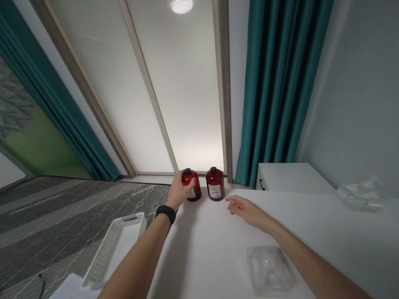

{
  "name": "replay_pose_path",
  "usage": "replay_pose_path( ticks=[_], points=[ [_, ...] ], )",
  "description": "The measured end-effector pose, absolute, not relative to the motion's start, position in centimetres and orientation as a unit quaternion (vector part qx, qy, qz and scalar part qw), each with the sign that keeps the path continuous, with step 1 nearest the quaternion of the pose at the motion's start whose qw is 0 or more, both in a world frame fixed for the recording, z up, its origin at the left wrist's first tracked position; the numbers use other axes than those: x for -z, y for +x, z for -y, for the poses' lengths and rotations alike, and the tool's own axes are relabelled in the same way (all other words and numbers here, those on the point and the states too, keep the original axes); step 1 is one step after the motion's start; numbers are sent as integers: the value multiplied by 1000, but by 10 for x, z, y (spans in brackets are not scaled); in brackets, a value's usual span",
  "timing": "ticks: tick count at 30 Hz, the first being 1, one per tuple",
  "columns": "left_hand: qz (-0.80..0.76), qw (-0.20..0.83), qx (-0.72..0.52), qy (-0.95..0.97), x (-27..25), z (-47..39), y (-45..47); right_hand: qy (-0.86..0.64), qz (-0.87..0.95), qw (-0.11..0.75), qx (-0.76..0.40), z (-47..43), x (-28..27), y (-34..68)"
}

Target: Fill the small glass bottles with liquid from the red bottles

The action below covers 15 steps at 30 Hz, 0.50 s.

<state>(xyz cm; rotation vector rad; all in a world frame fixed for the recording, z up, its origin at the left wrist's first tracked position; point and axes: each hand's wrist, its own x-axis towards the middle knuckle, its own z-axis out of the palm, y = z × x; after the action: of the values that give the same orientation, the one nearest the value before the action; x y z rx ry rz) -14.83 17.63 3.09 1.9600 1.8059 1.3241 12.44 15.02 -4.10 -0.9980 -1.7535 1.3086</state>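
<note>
We count two teal curtains (285,74), one white table (205,251), one white perforated basket (117,251) — our left forearm (135,275) partly hides it — one clear plastic tray (268,269), and two labelled dark-red bottles (215,184) upright near the table's far edge; our left hand (181,189) grips the left bottle (197,189), while our empty right hand (246,210), fingers loosely apart, is beside the right bottle.

Bottles (214,178) are showing dark red, caps (213,169) black; counter (206,256) is showing white; curtains (280,70) are showing teal; carpet (63,204) is showing streaked grey.
</note>
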Motion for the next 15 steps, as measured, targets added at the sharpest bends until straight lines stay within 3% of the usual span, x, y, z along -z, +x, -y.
replay_pose_path(
  ticks=[15],
  points=[
    [-524,169,-401,733,-37,-52,-123,-386,693,375,-478,-144,36,123]
  ],
)
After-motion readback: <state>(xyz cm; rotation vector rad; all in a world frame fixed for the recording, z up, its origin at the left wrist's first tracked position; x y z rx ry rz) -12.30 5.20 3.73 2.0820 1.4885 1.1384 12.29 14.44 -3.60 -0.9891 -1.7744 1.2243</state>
